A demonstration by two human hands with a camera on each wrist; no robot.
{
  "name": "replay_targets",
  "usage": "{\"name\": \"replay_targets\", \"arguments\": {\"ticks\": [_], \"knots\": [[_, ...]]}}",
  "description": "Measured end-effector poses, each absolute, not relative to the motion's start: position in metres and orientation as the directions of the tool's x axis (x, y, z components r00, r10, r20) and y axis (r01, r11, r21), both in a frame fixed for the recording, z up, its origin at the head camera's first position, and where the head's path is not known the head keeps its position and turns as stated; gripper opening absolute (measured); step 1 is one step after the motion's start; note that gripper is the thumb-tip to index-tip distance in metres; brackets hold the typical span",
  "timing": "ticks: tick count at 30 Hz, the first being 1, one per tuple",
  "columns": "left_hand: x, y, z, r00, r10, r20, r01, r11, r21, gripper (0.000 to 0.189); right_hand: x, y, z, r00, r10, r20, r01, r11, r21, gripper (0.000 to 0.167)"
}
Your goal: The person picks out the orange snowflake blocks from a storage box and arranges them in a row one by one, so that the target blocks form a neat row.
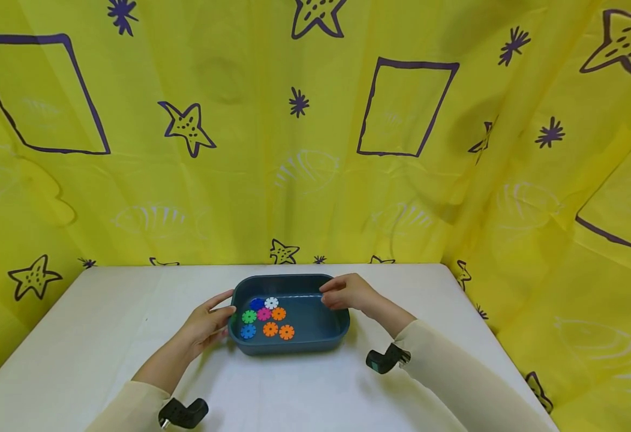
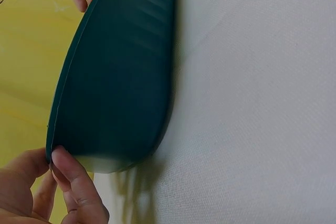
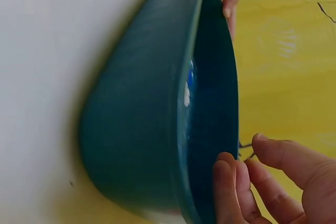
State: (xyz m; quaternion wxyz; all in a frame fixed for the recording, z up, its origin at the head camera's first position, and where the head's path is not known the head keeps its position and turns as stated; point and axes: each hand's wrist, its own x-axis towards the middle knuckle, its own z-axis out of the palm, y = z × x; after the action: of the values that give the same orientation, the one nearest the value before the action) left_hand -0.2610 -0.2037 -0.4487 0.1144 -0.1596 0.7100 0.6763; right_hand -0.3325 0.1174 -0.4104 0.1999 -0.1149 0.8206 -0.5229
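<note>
A dark teal oval basin (image 1: 315, 345) sits on the table. Several notched plastic discs, among them a white disc (image 1: 271, 303), a green disc (image 1: 249, 317) and a pink disc (image 1: 264, 314), lie inside toward its left half. My left hand (image 1: 206, 324) pinches the basin's left rim between thumb and fingers, as the left wrist view shows. At the opposite end, my right hand (image 1: 350, 292) hovers over the right rim. The right wrist view shows its fingers (image 3: 224, 182) overlapping the basin's opening, with the thumb parted from them and nothing held.
A white-covered table (image 1: 126, 318) extends around the basin. Behind it and along the sides hangs a yellow curtain (image 1: 256, 204) with star and fish drawings. Black wrist camera mounts (image 1: 388, 359) stick out from both sleeves.
</note>
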Motion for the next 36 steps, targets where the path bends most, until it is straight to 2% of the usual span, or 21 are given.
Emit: {"name": "replay_targets", "arguments": {"ticks": [7,20,36], "knots": [[-0.261,-0.204,-0.449,-0.921,-0.070,-0.383,-0.386,0.032,0.922,0.054,-0.326,0.107,-0.419,-0.872,-0.437,-0.218,0.008,0.434,-0.901,0.037],[-0.262,-0.205,-0.450,-0.924,-0.054,-0.379,-0.379,0.001,0.925,0.056,-0.316,0.086,-0.427,-0.869,-0.442,-0.221,-0.005,0.455,-0.890,0.034],[-0.262,-0.204,-0.450,-0.922,-0.071,-0.382,-0.384,0.017,0.923,0.054,-0.314,0.063,-0.445,-0.870,-0.458,-0.181,-0.105,0.533,-0.840,0.026]]}}
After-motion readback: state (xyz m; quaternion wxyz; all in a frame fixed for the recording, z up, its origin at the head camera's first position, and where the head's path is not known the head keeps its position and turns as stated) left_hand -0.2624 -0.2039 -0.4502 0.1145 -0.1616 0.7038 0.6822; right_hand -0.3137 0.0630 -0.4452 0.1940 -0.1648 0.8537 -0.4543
